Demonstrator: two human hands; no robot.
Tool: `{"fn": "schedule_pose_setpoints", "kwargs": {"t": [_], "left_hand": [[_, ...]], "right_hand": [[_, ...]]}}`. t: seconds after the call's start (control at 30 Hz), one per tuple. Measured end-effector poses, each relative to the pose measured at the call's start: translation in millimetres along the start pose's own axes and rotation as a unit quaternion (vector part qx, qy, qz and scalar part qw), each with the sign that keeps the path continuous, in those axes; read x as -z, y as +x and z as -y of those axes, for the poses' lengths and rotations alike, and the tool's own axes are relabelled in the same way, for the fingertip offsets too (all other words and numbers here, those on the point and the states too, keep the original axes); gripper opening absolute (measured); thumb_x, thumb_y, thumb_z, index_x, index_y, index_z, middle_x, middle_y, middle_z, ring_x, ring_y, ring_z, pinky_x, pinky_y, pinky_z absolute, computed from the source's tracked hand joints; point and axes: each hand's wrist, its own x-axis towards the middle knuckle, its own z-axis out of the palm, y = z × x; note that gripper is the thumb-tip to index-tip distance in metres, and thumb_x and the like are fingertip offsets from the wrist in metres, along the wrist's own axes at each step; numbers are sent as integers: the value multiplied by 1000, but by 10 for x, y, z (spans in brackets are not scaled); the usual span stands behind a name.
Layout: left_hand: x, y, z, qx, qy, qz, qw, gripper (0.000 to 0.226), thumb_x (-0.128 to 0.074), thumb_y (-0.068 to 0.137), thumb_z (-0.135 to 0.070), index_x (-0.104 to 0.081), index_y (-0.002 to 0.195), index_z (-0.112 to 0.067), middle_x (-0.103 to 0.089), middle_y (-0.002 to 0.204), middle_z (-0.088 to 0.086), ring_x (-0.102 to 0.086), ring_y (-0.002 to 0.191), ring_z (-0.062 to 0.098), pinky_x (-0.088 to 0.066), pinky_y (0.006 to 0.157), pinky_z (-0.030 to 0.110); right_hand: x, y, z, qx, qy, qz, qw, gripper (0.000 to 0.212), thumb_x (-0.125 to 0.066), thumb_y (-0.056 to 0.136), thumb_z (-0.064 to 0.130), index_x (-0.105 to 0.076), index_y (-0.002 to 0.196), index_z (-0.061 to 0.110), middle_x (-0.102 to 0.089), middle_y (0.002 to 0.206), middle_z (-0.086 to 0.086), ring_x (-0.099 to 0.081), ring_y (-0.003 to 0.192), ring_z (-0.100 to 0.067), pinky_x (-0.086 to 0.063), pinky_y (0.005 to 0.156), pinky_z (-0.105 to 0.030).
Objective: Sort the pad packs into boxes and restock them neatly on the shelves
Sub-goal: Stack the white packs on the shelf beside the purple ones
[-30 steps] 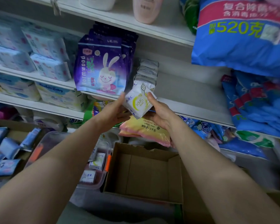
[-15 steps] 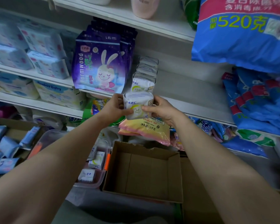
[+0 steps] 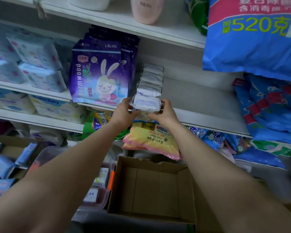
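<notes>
Between both hands, left and right each pinching an end, white pack sits at the shelf lip, front of the row (purple bag just left), so probably push straight back, edges flush.

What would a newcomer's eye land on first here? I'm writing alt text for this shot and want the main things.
Both hands, left hand and right hand, hold a white ABC pad pack at the front edge of the middle shelf, in front of a row of like packs. Just left stands a purple Wormwood rabbit pack; a big blue 520克 bag fills the upper right. Below sits an open cardboard box.
</notes>
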Motion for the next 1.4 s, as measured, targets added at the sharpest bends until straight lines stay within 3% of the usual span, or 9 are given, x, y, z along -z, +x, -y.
{"fn": "schedule_pose_setpoints", "kwargs": {"t": [0.1,0.27,0.57,0.8,0.9,1.0,1.07,1.17,1.4], "left_hand": [[-12,28,13,21,-25,-10,999,52,-66,90,-24,-41,134,-13,-58,114,0,-65,99,26,-55,83,48],[-4,123,-1,16,-33,-25,999,42,-63,93,-21,-45,130,-11,-55,115,-3,-58,91,17,-49,75,34],[45,190,-35,-1,-29,12,1000,46,-59,95,-11,-46,139,-7,-59,124,1,-59,114,16,-49,93,34],[81,69,74,8,-23,2,1000,49,-62,94,-14,-48,140,-13,-57,132,7,-58,117,22,-51,95,44],[125,-42,184,18,-40,-23,999,42,-62,93,-12,-54,134,-16,-60,122,5,-62,103,17,-52,90,36],[201,-188,344,15,-30,-46,998,34,-64,90,-9,-62,123,-14,-64,108,3,-64,98,18,-50,83,29],[259,-298,518,17,-29,-57,998,30,-65,88,-6,-65,117,-12,-67,106,5,-65,98,20,-50,86,29],[346,-497,895,50,-41,-71,995,30,-66,88,-5,-66,117,-13,-68,110,8,-66,100,22,-51,92,32],[535,-1011,2072,145,-32,-81,986,33,-63,88,-2,-65,118,-14,-65,109,3,-62,97,17,-50,90,29]], "right_hand": [[-23,45,1,-6,5,-4,1000,77,-78,81,14,-34,144,17,-55,135,-1,-52,106,-12,-46,91,-27],[-70,179,31,-5,1,-7,1000,70,-75,84,14,-36,143,19,-58,132,-1,-55,112,-15,-46,94,-30],[-126,362,109,-21,-44,-21,999,56,-73,86,17,-44,134,15,-60,130,-5,-58,117,-24,-48,99,-37],[-199,233,-32,-86,-80,-29,993,76,-74,86,26,-31,147,14,-48,144,-10,-51,128,-30,-45,105,-42],[-280,95,-125,-83,-69,-60,992,58,-72,87,18,-40,136,15,-54,133,-9,-57,117,-27,-50,98,-40],[-450,-64,-196,-59,-63,-70,994,41,-69,88,12,-47,123,16,-59,111,-2,-60,90,-14,-52,86,-32],[-613,-171,-245,-51,-57,-50,996,36,-68,88,11,-51,120,17,-58,106,0,-55,80,-9,-48,79,-23],[-968,-324,-353,-40,-64,7,997,35,-69,88,11,-54,118,18,-57,109,1,-56,89,-12,-40,61,-6],[-2099,-666,-837,-44,-101,150,983,33,-71,85,13,-58,116,15,-59,102,-1,-60,89,-15,-50,83,-29]]}}
